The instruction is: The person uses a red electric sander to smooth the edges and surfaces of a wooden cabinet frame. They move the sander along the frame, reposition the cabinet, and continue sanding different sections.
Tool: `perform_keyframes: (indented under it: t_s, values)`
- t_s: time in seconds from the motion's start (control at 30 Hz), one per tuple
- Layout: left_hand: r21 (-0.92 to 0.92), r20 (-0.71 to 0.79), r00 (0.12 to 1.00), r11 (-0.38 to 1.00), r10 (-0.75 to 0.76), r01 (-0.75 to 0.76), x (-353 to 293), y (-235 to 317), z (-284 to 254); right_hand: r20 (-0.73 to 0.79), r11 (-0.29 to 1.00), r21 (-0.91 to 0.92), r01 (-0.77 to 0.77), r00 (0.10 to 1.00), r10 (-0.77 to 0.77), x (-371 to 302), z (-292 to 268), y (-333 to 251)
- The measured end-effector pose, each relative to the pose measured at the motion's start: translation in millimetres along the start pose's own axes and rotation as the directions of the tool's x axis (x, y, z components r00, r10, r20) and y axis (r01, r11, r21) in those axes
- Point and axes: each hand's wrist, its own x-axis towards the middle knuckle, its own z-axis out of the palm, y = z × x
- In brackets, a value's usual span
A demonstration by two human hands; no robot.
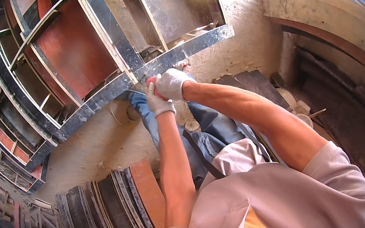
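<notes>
While left hand (159, 104) and right hand (173, 85) clench one red object (157, 92) | two gloves (175, 80) | one dark rail (192, 48) beside

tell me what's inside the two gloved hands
Part of a red object shows between the left hand and right hand, near the dark frame edge. The hands cover the rest, so its full shape can't be seen.

Blown-out glare upper right, curved fisheye edges, black corners

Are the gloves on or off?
On: one pale glove covers the left hand, another covers the right hand, each ending around the wrist.
</notes>
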Motion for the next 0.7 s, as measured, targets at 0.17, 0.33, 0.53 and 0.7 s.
perform_keyframes:
  t_s: [0.17, 0.33, 0.53, 0.7]
  values:
    - [0.013, 0.003, 1.000, 1.000, -0.001, 0.001, -2.8, 7.9, 2.9, 0.016, 0.999, -0.006, -0.049, 0.999, 0.049, 7.5, 8.4, -2.2]
    - [-0.058, 0.029, 0.991, 0.990, -0.131, 0.132, -6.7, 16.4, -16.3, -0.011, 0.998, 0.019, -0.058, 0.998, 0.058, 18.1, 28.6, -13.1]
    - [-0.189, 0.045, 0.995, 0.977, -0.090, 0.097, 9.7, 11.7, -22.2, 0.099, 0.979, 0.018, -0.201, 0.975, 0.198, 24.5, 14.5, -29.0]
    - [-0.181, 0.111, 0.985, 0.972, -0.129, 0.148, -11.9, 19.3, 6.3, 0.098, 0.988, -0.142, -0.058, 0.993, 0.072, 20.9, 3.9, -22.2]
